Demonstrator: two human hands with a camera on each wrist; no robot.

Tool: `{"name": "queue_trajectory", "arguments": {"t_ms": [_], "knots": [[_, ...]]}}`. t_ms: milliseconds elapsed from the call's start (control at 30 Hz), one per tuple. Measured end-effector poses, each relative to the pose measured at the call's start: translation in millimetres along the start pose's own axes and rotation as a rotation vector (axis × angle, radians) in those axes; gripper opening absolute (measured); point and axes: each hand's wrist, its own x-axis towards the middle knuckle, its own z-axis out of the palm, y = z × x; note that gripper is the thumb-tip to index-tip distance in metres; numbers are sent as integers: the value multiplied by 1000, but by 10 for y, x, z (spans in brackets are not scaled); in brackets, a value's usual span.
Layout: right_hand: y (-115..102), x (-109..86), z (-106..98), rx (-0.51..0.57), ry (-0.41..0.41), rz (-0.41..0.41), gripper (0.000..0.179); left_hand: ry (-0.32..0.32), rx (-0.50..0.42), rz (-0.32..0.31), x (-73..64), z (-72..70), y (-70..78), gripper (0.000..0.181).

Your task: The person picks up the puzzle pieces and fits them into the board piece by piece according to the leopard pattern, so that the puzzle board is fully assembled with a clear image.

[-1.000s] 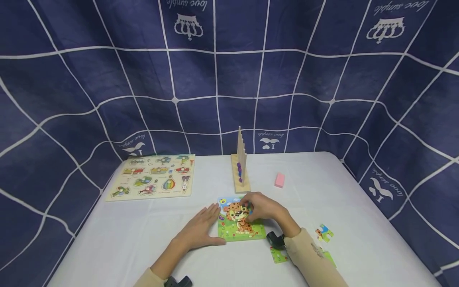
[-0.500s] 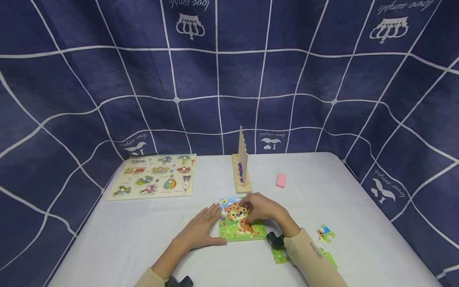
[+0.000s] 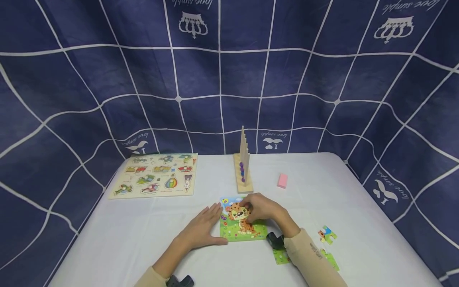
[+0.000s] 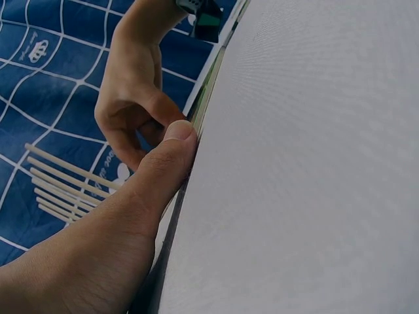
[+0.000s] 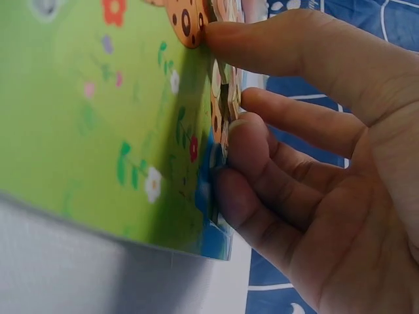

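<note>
A square jigsaw puzzle board (image 3: 231,233) with a spotted leopard cub on green grass lies on the white table. My left hand (image 3: 204,227) rests flat at its left edge, fingers extended and thumb near the front left corner. In the left wrist view that thumb (image 4: 167,157) lies along the board's edge. Above the board's upper right part, my right hand (image 3: 263,207) bends over the picture. The right wrist view shows its thumb and fingertips pinching a spotted puzzle piece (image 5: 232,75), slightly raised over the board; the fingers hide much of it.
Loose puzzle pieces lie to the right: a blue one (image 3: 327,234), a green one (image 3: 330,260) partly behind the sleeve, and another green one (image 3: 281,257) under the wrist camera. Farther back are a vehicle peg puzzle (image 3: 154,175), a wooden rod stand (image 3: 244,185) and a pink block (image 3: 282,180).
The view has shifted slightly, so the table things sit a little farther right. Both hands keep their place at the puzzle board.
</note>
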Motion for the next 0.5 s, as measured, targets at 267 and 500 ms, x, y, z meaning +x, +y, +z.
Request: {"name": "queue_trajectory", "arguments": {"t_ms": [267,500], "knots": [[10,-15,-6,20,-12,-6,49,2,3,3,-2,-18,6,111],[12,-31,3,6,6,-16,51,-5,-3,-2,1,-9,7,112]]}}
